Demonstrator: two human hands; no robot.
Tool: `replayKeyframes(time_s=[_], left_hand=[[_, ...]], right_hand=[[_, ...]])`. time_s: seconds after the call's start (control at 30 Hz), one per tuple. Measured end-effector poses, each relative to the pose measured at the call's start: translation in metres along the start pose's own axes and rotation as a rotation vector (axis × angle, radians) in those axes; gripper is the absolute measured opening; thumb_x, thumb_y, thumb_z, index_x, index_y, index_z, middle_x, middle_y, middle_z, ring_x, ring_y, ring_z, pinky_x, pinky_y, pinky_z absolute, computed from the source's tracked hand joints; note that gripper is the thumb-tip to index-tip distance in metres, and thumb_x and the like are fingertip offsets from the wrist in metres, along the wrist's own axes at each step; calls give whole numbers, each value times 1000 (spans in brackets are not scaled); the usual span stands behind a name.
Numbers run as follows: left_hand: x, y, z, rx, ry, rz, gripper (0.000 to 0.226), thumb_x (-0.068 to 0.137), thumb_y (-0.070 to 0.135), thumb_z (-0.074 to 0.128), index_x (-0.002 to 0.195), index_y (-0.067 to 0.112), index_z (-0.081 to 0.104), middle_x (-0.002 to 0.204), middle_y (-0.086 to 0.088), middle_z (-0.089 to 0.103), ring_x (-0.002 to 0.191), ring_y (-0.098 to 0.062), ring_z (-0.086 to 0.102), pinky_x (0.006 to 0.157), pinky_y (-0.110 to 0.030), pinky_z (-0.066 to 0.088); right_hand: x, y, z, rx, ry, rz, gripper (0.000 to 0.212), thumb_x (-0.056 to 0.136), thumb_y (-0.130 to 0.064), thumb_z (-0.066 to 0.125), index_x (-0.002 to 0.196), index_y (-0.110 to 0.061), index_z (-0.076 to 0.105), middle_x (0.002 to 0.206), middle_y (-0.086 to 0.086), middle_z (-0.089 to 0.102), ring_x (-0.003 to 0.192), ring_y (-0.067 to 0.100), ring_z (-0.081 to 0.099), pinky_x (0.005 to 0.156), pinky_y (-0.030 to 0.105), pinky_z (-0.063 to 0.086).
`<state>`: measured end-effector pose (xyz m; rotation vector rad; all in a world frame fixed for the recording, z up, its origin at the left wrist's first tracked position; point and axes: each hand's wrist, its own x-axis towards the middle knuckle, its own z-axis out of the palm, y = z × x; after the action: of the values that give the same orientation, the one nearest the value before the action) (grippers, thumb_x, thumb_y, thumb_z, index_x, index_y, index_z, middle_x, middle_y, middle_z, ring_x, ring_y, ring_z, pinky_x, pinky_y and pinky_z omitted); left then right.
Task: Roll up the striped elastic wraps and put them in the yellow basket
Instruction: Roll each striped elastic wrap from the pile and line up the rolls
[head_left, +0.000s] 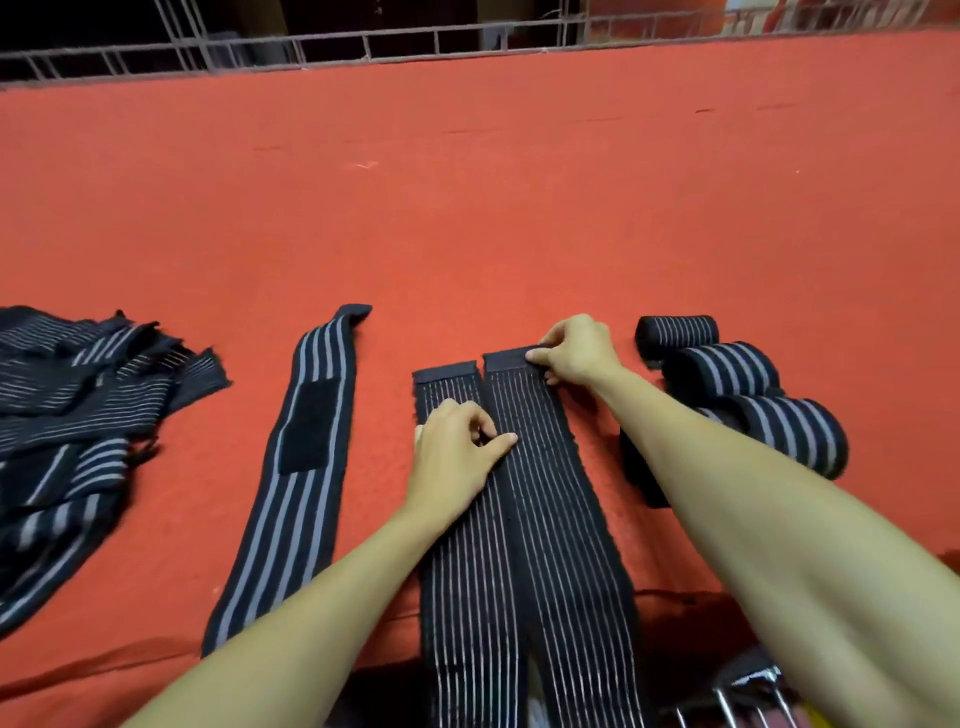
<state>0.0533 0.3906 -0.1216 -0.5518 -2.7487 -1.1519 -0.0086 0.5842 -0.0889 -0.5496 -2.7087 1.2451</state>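
**START OF ROLL: RISK OF A SKEWED WIND**

The right thin-striped wrap (545, 467) lies flat at the near edge of the red worktop (467, 208), its tail hanging over. It touches the left thin-striped wrap (457, 597).

The right hand (576, 348) pinches its plain black far end. The left hand (457, 447) rests curled on the neighbour; whether it pinches cannot be told.

Risk: touching edges may drag the neighbour in or wind crooked.

Appearance: black, limp, fine pale stripes.

Rolled wraps (727, 371) sit right; a loose pile (78, 389) lies left.
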Motion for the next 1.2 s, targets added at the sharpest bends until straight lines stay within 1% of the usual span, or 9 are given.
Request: replayKeyframes(time_s=[0.13, 0.27, 0.37, 0.53, 0.8, 0.97, 1.07, 1.13, 1.2], left_hand=[[-7, 1, -6, 88, -63, 51, 20, 89, 35, 67, 75, 31, 53, 81, 14, 46, 84, -6, 45, 87, -31, 36], [-20, -1, -22, 105, -192, 80, 6, 91, 26, 64, 93, 31, 63, 96, 14, 50, 95, -4, 42, 93, -29, 32], [-35, 6, -29, 44, -266, 108, 13, 91, 20, 63, 91, 32, 66, 98, 12, 55, 99, -6, 46, 91, -25, 34], [-44, 15, -26, -33, -348, 136, 19, 91, 19, 64, 86, 37, 64, 95, 14, 59, 97, -3, 52, 88, -21, 39], [-40, 7, -4, -150, -168, 83, 18, 83, 16, 71, 82, 34, 69, 84, 11, 61, 86, -1, 55, 79, -20, 42], [-38, 6, -1, -155, -118, 89, 24, 78, 19, 75, 78, 39, 63, 81, 12, 62, 80, -3, 59, 78, -25, 48], [-41, 9, -1, -164, -79, 46, 29, 79, 25, 78, 101, 30, 59, 100, 13, 53, 82, -3, 57, 80, -24, 47], [-39, 14, -6, -206, -72, -79, 61, 83, 33, 75, 134, 19, 43, 119, 8, 40, 88, -4, 57, 85, -22, 43], [-35, 21, -12, -262, -111, -193, 86, 86, 37, 71, 150, 13, 20, 131, 3, 34, 96, -7, 56, 90, -25, 40]], right_hand=[[2, 2, 1, -31, 20, 29, 9, 83, -12, 75, 83, -9, 66, 70, 10, 69, 37, 4, 59, 51, 18, 53], [-8, 1, -14, -168, 9, 62, 13, 85, -5, 65, 96, -1, 70, 96, 20, 72, 84, 32, 71, 83, 40, 57], [-17, 6, -26, -274, -22, 76, 18, 86, -9, 62, 99, -3, 72, 102, 20, 71, 98, 33, 68, 85, 37, 56], [-21, 14, -34, -323, -89, 92, 19, 83, -13, 64, 97, -3, 72, 97, 18, 73, 93, 32, 70, 85, 36, 57], [-6, 4, -13, -209, -80, 50, 35, 90, -36, 66, 102, -3, 71, 93, 13, 67, 94, 27, 62, 74, 28, 42], [-1, -7, 5, -251, -115, -1, 41, 86, -38, 71, 108, -5, 61, 113, 16, 65, 109, 32, 59, 84, 31, 43], [-10, -10, 2, -135, -31, -33, 20, 86, -27, 73, 90, -15, 57, 96, 7, 64, 95, 24, 59, 76, 27, 39], [-19, -12, -3, 76, -18, -62, 21, 84, -21, 74, 78, -20, 54, 77, -2, 59, 72, 16, 54, 67, 27, 38], [-36, -21, -12, 358, -63, -74, 20, 87, -12, 71, 75, -19, 56, 68, -1, 55, 55, 11, 47, 54, 26, 38]])
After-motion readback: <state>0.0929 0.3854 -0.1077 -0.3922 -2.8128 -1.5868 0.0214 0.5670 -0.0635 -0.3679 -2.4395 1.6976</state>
